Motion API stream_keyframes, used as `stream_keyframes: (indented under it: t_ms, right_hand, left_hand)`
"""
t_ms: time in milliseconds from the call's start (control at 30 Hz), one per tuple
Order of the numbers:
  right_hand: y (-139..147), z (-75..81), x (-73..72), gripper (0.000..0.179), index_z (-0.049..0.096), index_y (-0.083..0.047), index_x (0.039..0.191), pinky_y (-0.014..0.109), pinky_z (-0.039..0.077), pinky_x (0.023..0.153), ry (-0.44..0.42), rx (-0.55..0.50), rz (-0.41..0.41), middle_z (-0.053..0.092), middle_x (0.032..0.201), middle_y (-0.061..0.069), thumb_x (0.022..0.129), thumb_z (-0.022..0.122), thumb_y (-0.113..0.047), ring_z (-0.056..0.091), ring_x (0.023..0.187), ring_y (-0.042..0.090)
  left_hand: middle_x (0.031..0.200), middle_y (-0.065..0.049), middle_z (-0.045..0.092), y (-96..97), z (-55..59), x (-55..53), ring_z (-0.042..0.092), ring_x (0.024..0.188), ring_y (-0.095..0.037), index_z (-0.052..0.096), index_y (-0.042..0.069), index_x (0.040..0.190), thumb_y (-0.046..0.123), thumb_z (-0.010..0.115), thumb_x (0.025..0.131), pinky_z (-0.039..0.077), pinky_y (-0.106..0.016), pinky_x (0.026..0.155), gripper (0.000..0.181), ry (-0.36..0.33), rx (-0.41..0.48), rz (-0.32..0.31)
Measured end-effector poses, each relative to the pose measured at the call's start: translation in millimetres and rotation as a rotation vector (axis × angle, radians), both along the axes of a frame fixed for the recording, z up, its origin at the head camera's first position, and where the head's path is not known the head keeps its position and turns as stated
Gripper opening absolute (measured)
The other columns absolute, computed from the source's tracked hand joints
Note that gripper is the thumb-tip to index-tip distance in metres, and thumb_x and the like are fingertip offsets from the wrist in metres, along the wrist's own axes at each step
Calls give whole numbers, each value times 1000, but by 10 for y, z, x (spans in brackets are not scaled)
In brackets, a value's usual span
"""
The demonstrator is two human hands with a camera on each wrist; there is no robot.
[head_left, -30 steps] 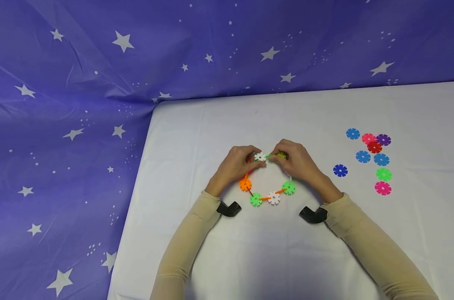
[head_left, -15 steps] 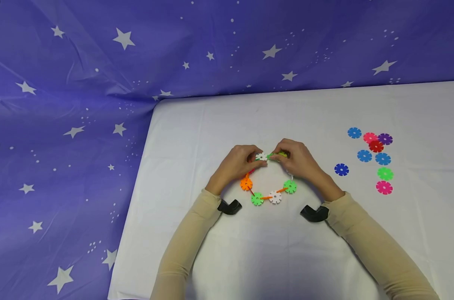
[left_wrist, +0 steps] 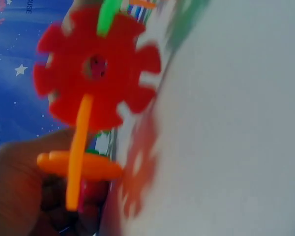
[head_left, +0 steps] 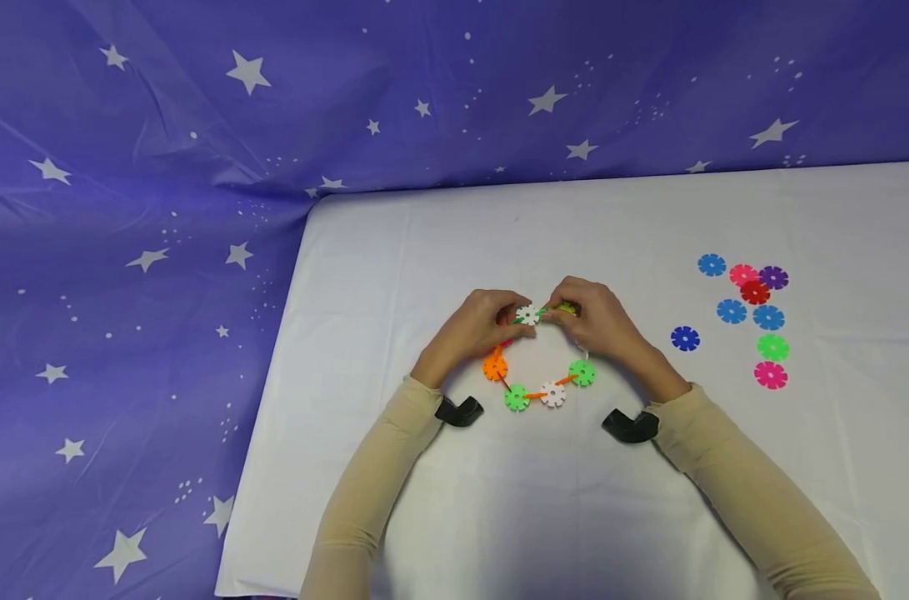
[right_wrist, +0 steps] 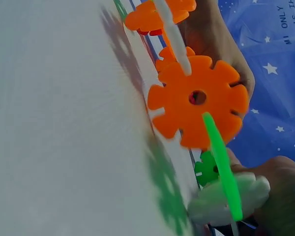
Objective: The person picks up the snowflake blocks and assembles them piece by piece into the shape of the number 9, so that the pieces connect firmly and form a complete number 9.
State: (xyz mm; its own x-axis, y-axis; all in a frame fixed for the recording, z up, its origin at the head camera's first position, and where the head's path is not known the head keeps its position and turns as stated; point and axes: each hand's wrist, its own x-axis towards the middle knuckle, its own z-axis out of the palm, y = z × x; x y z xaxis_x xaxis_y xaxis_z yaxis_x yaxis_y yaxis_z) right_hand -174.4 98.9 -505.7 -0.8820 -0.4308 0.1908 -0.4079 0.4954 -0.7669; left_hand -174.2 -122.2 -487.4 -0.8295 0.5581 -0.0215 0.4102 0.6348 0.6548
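Notched plastic discs slot into one another to form a ring lying between the two hands. My left hand (head_left: 472,325) pinches a white disc (head_left: 523,318) at the ring's far side between thumb and fingers. Beside it, my right hand (head_left: 595,317) pinches a green disc (head_left: 541,312) seen edge-on, with a yellow-green disc (head_left: 569,308) partly hidden under its fingers. Nearer the body, the ring shows an orange disc (head_left: 491,372), a green disc (head_left: 512,403) and another white disc (head_left: 559,400). An orange disc (right_wrist: 221,93) hangs large in the right wrist view, a red disc (left_wrist: 123,73) in the left.
Several loose discs lie flat to the right, among them a dark blue disc (head_left: 679,342), a red disc (head_left: 750,298) overlapping its neighbours, and a pink disc (head_left: 765,380). Black wrist mounts (head_left: 461,413) sit at both cuffs. A purple starry cloth (head_left: 454,50) borders the white table (head_left: 394,250).
The head view has shifted slightly. The white disc shows a little more of its face between the left fingertips. Both hands keep nearly the same place and hold.
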Motion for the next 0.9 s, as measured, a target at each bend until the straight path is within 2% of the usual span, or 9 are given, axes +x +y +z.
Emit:
stream_keyframes:
  t_ms: [100,233,433,500,600,700,800,900]
  right_hand:
    - [-7,-9,2,12,68,-10,76,28,38,63,27,-13,1,66,81,2,83,78,-12,49,68,13]
    - [-22,-28,13,14,68,-9,73,25,38,62,40,-51,-16,66,79,3,81,79,-9,49,67,12]
    - [-39,-26,8,10,71,-7,76,26,39,65,21,-71,-53,66,81,5,82,78,-9,51,71,15]
    - [-36,8,-4,8,73,-7,87,31,43,71,-3,-38,-47,67,87,6,83,78,-11,55,78,19]
    - [-6,67,-20,27,71,-7,109,40,45,82,-38,39,-1,66,100,9,85,77,-18,57,91,23]
    - [86,147,-26,49,61,-8,127,44,44,90,-72,129,69,61,112,11,85,78,-26,54,101,25]
    - [212,224,-18,60,58,-7,131,43,43,87,-91,227,114,58,114,11,80,81,-31,50,99,23]
    - [276,254,-8,55,62,-5,124,39,43,78,-90,289,135,57,103,9,79,83,-29,49,90,21]
  left_hand:
    - [76,1,59,0,24,0,49,67,-9,69,5,117,27,76,86,43,-19,67,38,-20,-3,-17]
    - [77,0,60,15,19,-1,50,66,-9,69,4,117,24,74,88,42,-19,66,36,0,-2,-23]
    - [79,0,59,10,27,-10,49,68,-9,67,5,121,27,74,89,41,-20,66,39,6,-20,-31]
    - [83,0,59,-24,62,-22,49,71,-9,64,5,125,28,74,89,41,-21,68,45,-14,-35,-47]
    - [90,-1,60,-97,110,-42,51,77,-12,56,4,134,28,72,89,42,-23,73,53,-61,-33,-86]
    - [96,-4,61,-171,152,-47,52,80,-16,52,3,137,24,70,90,42,-23,74,55,-88,-10,-113]
    - [98,-8,61,-214,166,-48,52,79,-19,54,2,135,18,70,90,41,-23,71,51,-95,12,-137]
    - [95,-9,61,-224,158,-53,51,77,-16,56,1,132,14,69,90,41,-21,70,46,-109,14,-141]
